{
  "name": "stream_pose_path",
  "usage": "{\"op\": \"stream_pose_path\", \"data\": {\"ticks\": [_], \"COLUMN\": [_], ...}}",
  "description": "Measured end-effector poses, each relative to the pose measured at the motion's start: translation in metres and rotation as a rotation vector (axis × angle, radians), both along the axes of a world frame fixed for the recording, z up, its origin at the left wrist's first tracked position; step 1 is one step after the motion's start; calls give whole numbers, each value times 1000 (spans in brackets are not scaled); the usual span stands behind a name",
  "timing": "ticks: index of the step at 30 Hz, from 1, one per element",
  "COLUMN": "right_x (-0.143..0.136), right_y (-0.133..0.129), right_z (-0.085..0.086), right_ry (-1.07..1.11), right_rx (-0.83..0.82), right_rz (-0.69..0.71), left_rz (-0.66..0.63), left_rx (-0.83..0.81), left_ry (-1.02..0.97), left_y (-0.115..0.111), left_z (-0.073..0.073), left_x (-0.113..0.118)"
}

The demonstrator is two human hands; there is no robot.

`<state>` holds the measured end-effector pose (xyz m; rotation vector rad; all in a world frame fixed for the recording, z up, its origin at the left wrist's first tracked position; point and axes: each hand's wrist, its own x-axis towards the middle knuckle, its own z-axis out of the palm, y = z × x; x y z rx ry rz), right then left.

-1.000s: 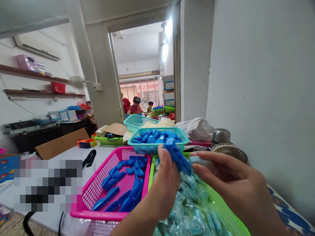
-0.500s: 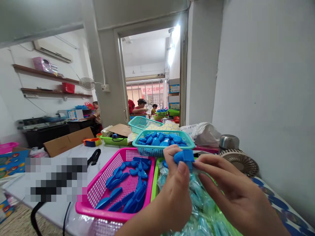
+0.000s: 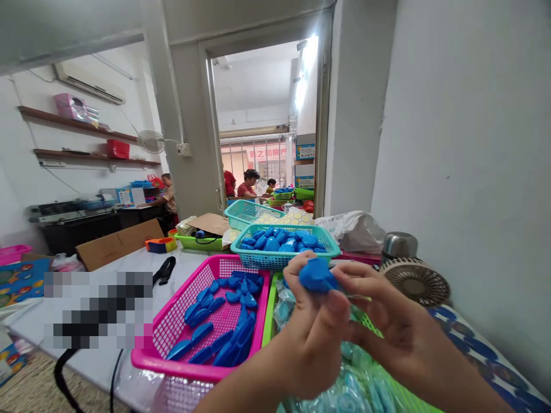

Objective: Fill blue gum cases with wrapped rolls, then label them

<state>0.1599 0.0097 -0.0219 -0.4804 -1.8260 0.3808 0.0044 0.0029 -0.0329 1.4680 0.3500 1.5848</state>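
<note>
White walls [image 3: 465, 115] stand around the bench [image 3: 133, 263], and through the doorway [image 3: 209, 132] I can see a person in red [image 3: 247, 189]. On my screen, the two hands are close together over the front of the bench. The left hand [image 3: 316, 344] is closed around a blue piece [image 3: 317, 276], which pokes out at the top between its thumb and finger. The right hand [image 3: 387, 301] has its fingertips at the right side of that piece; I cannot tell if they pinch it. Below the hands is a green basket [image 3: 267, 321] with pale blue-green things in clear bags [image 3: 355, 384]. Just left of it is a pink basket [image 3: 185, 370] with long and short blue parts [image 3: 241, 338]. Behind both sits a teal basket [image 3: 258, 262] full of blue lumps [image 3: 272, 245]. Past the right hand, I see a round fan [image 3: 415, 282] near a shiny metal pot [image 3: 400, 246].
</note>
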Motion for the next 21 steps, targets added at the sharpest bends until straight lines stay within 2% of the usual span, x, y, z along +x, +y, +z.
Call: {"op": "stream_pose_path", "data": {"ticks": [2, 5, 11, 16, 19, 21], "right_x": [-1, -4, -8, -3, -2, -2], "right_y": [1, 3, -1, -7, -6, -5], "right_z": [-5, -9, -6, -3, -2, -2], "right_ry": [14, 77, 365, 283, 227, 195], "right_rx": [20, 121, 92, 240, 242, 254], "right_rz": [23, -53, -48, -166, -181, -198], "left_rz": [59, 182, 439, 579, 610, 579], "left_rx": [106, 227, 342, 369, 381, 414], "left_ry": [194, 372, 295, 337, 459, 592], "left_y": [1, 1, 6, 10, 5, -1], "left_z": [7, 14, 6, 0, 6, 12], "left_x": [-1, -3, 2, 0, -9, -16]}}
